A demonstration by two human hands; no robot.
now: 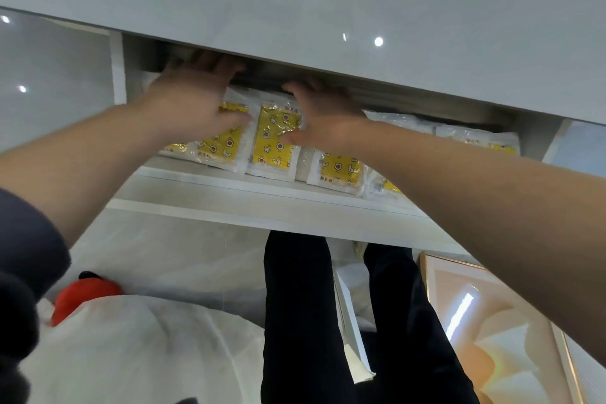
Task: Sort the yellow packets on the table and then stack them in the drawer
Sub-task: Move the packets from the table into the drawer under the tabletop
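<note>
I have both hands inside the open drawer (262, 197), under the edge of the white bench (328, 10); my left hand (196, 102) lies flat, fingers straight, on the yellow packets (273, 144); my right hand (326, 116) rests spread beside it, thumb touching a packet; the packets lie in a row across the drawer.

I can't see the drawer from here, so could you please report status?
Left grip and right grip open, flat on yellow packets in the drawer. Tabletop overhangs the drawer's back.
</note>
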